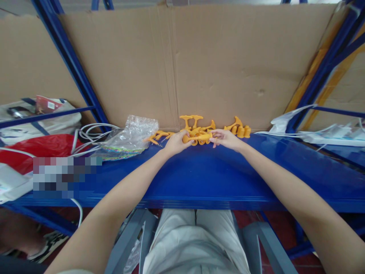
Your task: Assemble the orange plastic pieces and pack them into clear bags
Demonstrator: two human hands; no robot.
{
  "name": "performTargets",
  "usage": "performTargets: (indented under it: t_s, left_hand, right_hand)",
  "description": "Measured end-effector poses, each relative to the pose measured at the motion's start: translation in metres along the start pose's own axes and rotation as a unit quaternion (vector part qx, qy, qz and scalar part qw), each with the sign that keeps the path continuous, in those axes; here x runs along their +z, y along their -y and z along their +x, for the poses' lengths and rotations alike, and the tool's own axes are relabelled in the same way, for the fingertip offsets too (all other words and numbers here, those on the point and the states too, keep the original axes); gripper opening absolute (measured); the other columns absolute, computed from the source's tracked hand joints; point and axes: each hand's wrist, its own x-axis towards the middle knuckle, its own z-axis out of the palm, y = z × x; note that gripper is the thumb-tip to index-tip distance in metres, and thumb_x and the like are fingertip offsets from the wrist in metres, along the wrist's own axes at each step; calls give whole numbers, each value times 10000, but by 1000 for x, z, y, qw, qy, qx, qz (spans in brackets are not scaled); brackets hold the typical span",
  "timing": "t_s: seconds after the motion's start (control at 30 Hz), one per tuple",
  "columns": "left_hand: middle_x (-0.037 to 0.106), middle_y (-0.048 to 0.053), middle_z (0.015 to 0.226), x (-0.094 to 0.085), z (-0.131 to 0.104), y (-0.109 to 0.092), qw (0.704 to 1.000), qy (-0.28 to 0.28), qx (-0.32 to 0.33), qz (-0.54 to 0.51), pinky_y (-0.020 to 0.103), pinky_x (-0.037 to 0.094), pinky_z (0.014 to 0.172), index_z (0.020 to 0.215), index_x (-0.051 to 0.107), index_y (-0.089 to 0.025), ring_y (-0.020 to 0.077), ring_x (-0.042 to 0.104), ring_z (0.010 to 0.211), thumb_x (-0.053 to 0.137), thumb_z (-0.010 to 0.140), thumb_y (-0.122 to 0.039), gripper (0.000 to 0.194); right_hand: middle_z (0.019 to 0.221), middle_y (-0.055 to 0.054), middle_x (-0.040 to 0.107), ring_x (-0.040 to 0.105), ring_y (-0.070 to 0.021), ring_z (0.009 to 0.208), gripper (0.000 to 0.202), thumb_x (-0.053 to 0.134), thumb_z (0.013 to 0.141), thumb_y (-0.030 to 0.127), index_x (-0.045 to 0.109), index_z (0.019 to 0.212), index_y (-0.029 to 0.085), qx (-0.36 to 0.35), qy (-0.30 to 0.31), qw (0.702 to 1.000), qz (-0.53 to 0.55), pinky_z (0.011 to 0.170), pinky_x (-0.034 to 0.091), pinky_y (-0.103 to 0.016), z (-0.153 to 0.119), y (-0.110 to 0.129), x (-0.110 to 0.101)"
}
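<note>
The left hand (177, 144) and right hand (228, 140) pinch a yellow piece (203, 137) at opposite ends, fingers narrow; level wrists should keep it aligned.

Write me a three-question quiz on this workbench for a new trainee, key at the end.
1. True or false: the left hand and right hand hold the same yellow piece.
2. What stands behind the tabletop?
A) a glass window
B) a cardboard sheet
C) a red curtain
3. Fill in: the clear plastic bag lies nearer the ____ hand.

Key: 1 true; 2 B; 3 left
</note>
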Motion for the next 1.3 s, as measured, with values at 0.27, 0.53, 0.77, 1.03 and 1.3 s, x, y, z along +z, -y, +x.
performTargets:
  t_s: [0.27,0.53,0.77,1.03,1.3]
  left_hand:
    - [686,7,782,-1,0,-4,1000,-3,-1,-15,251,447,684,919,629,-192,172,649,746,682,799,-346,203]
    - [641,-29,623,-2,-1,-7,997,15,-45,-53,233,408,598,918,615,-186,151,605,610,672,810,-349,204]
    - [636,-37,621,-5,-1,-14,999,-15,-25,-44,233,413,618,889,622,-190,147,602,627,685,793,-369,213]
    - [640,-26,603,-7,1,-10,996,25,-61,-65,245,427,616,922,634,-182,167,611,613,668,804,-356,213]
    - [684,6,757,-4,0,-9,999,-10,-23,-23,238,434,666,896,637,-179,170,643,729,714,775,-336,213]
  right_hand:
    - [684,-83,730,614,-114,442,521,585,843,663,656,769,152,55,1,998,-13,444,463,-233,0,4,2]
    - [788,-34,745,625,-115,504,519,818,688,485,647,1068,175,2,-16,999,28,543,540,-267,-2,4,3]
    - [526,-60,654,523,-104,360,578,608,783,723,602,648,161,46,-34,998,13,386,434,-232,-3,9,12]
    - [912,-36,737,661,-120,572,497,767,761,483,618,1145,204,-22,5,1000,-9,596,559,-280,-1,6,2]
    - [721,-51,737,623,-112,494,364,692,834,520,656,873,160,16,14,1000,3,543,512,-249,-2,8,4]
